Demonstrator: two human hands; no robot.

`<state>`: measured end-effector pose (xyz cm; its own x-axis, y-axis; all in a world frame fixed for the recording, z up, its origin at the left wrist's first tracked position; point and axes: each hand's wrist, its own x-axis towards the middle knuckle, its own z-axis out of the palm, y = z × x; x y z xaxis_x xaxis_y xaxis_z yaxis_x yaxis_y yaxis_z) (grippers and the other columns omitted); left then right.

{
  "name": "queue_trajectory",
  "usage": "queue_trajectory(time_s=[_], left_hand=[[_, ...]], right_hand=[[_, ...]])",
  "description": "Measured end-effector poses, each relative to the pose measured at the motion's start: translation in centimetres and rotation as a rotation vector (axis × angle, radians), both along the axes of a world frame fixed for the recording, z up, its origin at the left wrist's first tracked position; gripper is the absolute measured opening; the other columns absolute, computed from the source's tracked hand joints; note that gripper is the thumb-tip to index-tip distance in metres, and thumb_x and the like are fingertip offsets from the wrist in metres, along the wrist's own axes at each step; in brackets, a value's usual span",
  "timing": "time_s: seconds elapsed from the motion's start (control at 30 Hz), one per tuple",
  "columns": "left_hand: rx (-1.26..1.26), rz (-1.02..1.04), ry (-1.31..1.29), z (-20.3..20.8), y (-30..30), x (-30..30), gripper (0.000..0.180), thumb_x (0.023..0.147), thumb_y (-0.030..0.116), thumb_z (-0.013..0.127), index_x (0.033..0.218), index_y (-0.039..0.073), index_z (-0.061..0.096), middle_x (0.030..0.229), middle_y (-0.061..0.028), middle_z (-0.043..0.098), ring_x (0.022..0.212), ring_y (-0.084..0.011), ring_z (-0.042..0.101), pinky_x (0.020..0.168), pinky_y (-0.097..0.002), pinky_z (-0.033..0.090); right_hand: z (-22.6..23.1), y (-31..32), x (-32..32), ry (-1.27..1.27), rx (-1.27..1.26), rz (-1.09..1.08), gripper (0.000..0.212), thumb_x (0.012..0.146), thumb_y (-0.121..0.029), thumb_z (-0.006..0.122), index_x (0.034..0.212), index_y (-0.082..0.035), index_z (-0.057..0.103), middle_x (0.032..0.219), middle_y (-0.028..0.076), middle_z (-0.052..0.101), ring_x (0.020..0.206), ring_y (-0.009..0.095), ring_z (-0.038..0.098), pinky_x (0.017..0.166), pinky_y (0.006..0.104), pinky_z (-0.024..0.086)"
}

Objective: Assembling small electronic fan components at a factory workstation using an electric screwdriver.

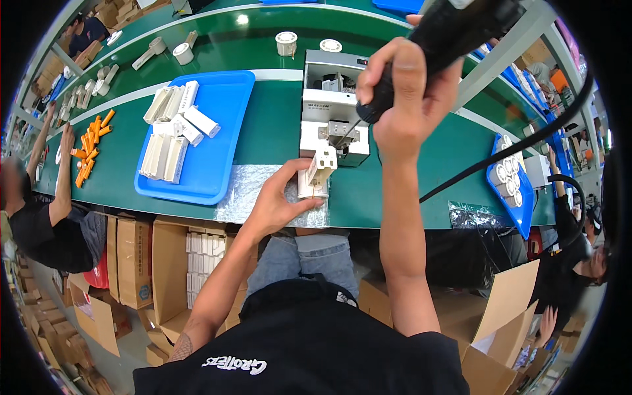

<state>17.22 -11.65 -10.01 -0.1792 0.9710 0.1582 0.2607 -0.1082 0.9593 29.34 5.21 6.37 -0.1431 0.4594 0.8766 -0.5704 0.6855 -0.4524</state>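
Around the green desk [273, 131], co-workers [52, 237] and cartons [135, 257] are seen; a blue tray [220, 158] of white pieces [174, 161] is set left of a boxy machine [329, 100]; a plastic sheet [240, 185] is spread along the near edge; a black driver [454, 36] is gripped by the right hand [415, 99]; a white fitting [320, 168] is pinched by the left hand [270, 204] at the sheet's right end; should that pinch slacken, the fitting could be tipped and the left hand nicked by the bit [349, 134].
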Motion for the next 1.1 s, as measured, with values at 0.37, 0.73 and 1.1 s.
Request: queue_trajectory(time_s=[0.37, 0.73, 1.1], left_hand=[[-0.005, 0.036, -0.001, 0.1, -0.4, 0.1, 0.065, 0.081, 0.013, 0.093, 0.138, 0.009, 0.061, 0.128, -0.0115, 0.072, 0.119, -0.0239, 0.068, 0.106, -0.0375, 0.051], [0.001, 0.048, 0.014, 0.1, -0.3, 0.2, 0.067, 0.08, 0.011, 0.094, 0.139, 0.007, 0.06, 0.129, -0.0106, 0.071, 0.121, -0.0217, 0.066, 0.106, -0.0366, 0.05], [0.015, 0.049, 0.041, 0.0, -0.3, 0.0, 0.067, 0.081, 0.013, 0.093, 0.139, 0.008, 0.061, 0.13, -0.0098, 0.071, 0.12, -0.0245, 0.068, 0.104, -0.037, 0.053]], right_hand=[[-0.2, -3.2, 2.7, -0.071, -0.194, 0.071, 0.057, 0.114, -0.033, 0.052, 0.156, 0.002, 0.035, 0.074, 0.011, 0.056, 0.053, 0.016, 0.054, 0.051, 0.032, 0.048], [-1.3, -5.6, 0.7, -0.077, -0.075, 0.084, 0.071, 0.113, -0.042, 0.052, 0.157, 0.008, 0.026, 0.071, 0.015, 0.057, 0.049, 0.017, 0.053, 0.047, 0.0303, 0.047], [-1.3, -5.5, 0.3, -0.076, -0.047, 0.103, 0.069, 0.113, -0.04, 0.054, 0.155, 0.008, 0.028, 0.071, 0.015, 0.057, 0.048, 0.017, 0.052, 0.046, 0.028, 0.045]])
